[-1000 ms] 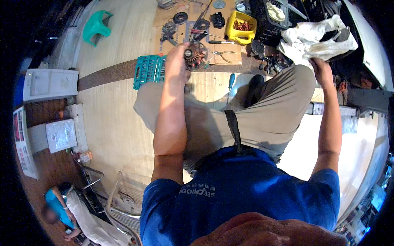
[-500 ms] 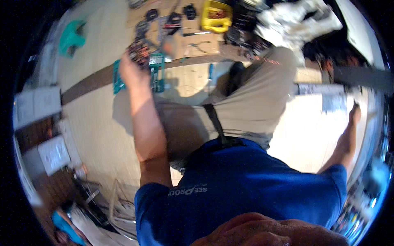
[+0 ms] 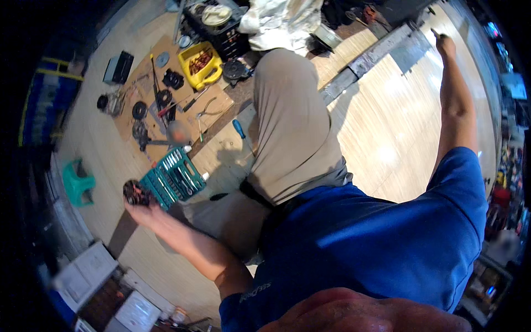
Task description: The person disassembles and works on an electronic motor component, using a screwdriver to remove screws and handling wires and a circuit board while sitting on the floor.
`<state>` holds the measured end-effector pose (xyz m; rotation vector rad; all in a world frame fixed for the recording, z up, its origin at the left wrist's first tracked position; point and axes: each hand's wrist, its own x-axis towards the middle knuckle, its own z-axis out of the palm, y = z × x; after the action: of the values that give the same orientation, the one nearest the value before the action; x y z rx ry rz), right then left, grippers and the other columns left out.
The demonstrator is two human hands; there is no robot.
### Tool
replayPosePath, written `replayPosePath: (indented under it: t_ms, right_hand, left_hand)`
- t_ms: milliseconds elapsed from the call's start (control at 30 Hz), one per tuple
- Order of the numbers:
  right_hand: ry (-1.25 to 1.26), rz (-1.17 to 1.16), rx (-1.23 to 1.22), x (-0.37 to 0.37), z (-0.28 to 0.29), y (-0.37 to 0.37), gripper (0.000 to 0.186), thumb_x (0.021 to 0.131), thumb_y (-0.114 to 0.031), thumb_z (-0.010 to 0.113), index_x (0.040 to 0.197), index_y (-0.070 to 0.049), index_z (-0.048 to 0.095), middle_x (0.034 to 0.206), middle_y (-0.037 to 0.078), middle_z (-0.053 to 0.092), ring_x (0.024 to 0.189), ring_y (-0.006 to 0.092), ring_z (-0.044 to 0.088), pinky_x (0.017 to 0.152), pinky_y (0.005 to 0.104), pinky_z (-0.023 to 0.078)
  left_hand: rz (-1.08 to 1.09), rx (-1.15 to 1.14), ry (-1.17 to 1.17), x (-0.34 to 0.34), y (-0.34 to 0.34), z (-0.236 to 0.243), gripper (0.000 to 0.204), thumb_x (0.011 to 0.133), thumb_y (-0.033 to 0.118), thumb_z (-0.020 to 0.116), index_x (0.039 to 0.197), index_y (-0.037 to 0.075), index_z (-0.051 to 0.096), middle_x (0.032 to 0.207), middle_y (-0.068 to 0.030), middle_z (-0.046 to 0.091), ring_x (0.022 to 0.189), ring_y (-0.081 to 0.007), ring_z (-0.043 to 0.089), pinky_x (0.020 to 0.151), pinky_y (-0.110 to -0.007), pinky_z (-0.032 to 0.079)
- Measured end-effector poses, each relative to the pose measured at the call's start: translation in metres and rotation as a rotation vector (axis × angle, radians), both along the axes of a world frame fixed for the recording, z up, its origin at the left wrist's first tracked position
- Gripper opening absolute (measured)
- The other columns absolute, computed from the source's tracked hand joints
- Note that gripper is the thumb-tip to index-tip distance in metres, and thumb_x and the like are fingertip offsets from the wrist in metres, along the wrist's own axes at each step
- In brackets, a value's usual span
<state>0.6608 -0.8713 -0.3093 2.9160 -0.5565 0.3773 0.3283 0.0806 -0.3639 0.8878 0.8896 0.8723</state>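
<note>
Floor [image 3: 381, 127] of pale boards slants across the view, which has swung round since a second ago. The right hand [image 3: 446, 46], earlier at the white cloth [image 3: 279, 25], now stretches well apart from it; whether its fingers are apart or together cannot be told. The left hand [image 3: 142, 212] has left the cardboard [image 3: 224, 98], fingers clamped on the round coppery part [image 3: 135, 192], just beside the teal socket set [image 3: 171, 177]. Beyond stands a green stool [image 3: 77, 182]; on the cardboard sit a yellow container [image 3: 213, 78] and pliers [image 3: 207, 108].
</note>
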Motion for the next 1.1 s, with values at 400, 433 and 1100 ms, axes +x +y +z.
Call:
replayPosePath:
  t_ms: [400,433,1100]
  right_hand:
    - [-0.075,-0.286,-0.129,-0.099,0.116,-0.160,0.053,0.087,-0.059,0.043,0.098,-0.013,0.068,0.097,0.015,0.067,0.095,0.0356,0.061,0.080,0.0430,0.046]
    - [-0.214,-0.127,-0.195,-0.099,0.108,-0.168,0.055,0.086,-0.060,0.045,0.094,-0.010,0.068,0.090,0.016,0.067,0.089,0.0363,0.062,0.077,0.0441,0.046]
    - [-0.415,0.814,0.190,0.057,0.080,0.122,0.040,0.090,-0.013,0.052,0.126,0.002,0.049,0.122,0.017,0.057,0.114,0.0261,0.054,0.098,0.0351,0.040]
  left_hand:
    - [0.255,-0.236,0.010,-0.018,0.195,-0.085,0.029,0.087,0.014,0.043,0.094,-0.002,0.065,0.088,-0.0121,0.067,0.073,-0.0266,0.065,0.067,-0.039,0.055]
    - [0.268,-0.229,-0.005,-0.023,0.198,-0.077,0.029,0.087,0.014,0.043,0.094,-0.002,0.065,0.088,-0.0121,0.067,0.073,-0.0266,0.065,0.067,-0.039,0.055]
    - [0.095,0.214,-0.120,0.004,-0.052,0.031,0.018,0.090,0.011,0.052,0.093,-0.005,0.056,0.079,-0.0127,0.063,0.064,-0.0204,0.063,0.053,-0.031,0.052]
